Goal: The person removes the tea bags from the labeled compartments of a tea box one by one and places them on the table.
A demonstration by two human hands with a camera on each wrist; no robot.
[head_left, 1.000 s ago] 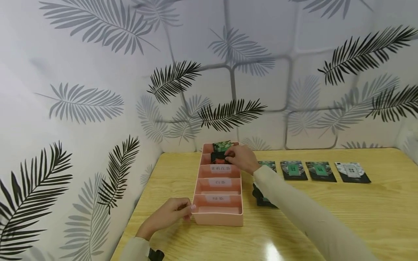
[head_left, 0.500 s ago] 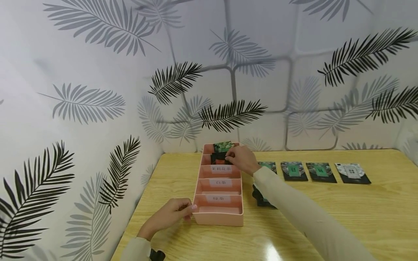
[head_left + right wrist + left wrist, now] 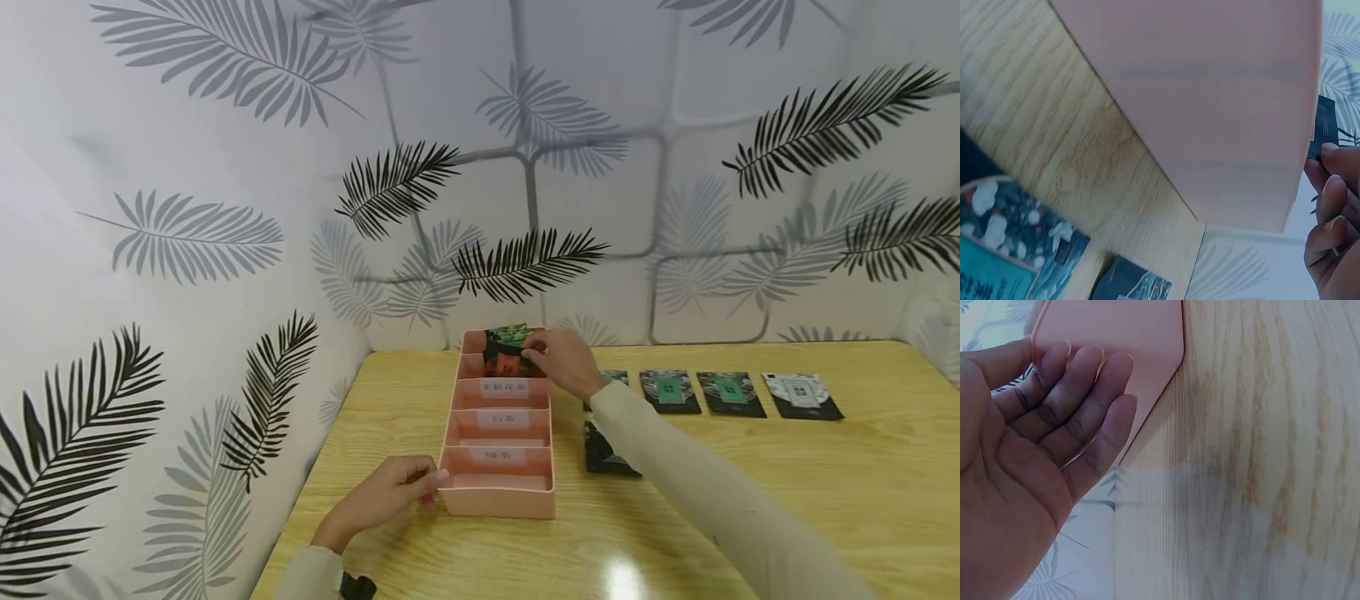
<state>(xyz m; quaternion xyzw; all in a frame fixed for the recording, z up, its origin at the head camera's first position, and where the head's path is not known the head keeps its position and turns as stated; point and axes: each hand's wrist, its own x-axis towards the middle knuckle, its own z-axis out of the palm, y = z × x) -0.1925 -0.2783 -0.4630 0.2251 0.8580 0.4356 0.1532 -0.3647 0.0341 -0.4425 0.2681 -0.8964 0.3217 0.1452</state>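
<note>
A long pink divided box (image 3: 497,503) stands on the wooden table, its dividers bearing white labels with Chinese writing for teas. My left hand (image 3: 390,497) holds its near left corner, thumb at the rim; in the left wrist view the bent fingers (image 3: 1079,394) lie against the outer wall. At the second compartment from the back, my right hand (image 3: 566,362) pinches a dark tea packet with a red label (image 3: 507,365). The right wrist view shows the packet's dark corner (image 3: 1324,128) between thumb and finger. A green-patterned packet (image 3: 510,335) sits in the rearmost compartment.
Right of the box, a row of tea packets lies on the table, among them two green-labelled ones (image 3: 669,391) (image 3: 731,393) and a white-labelled one (image 3: 802,395). More dark packets (image 3: 607,454) lie beside the box, partly under the right sleeve. A patterned wall (image 3: 637,300) stands behind.
The right hand has shifted slightly at the second compartment, and more of the packet's red label shows. The left hand keeps its hold on the box corner.
</note>
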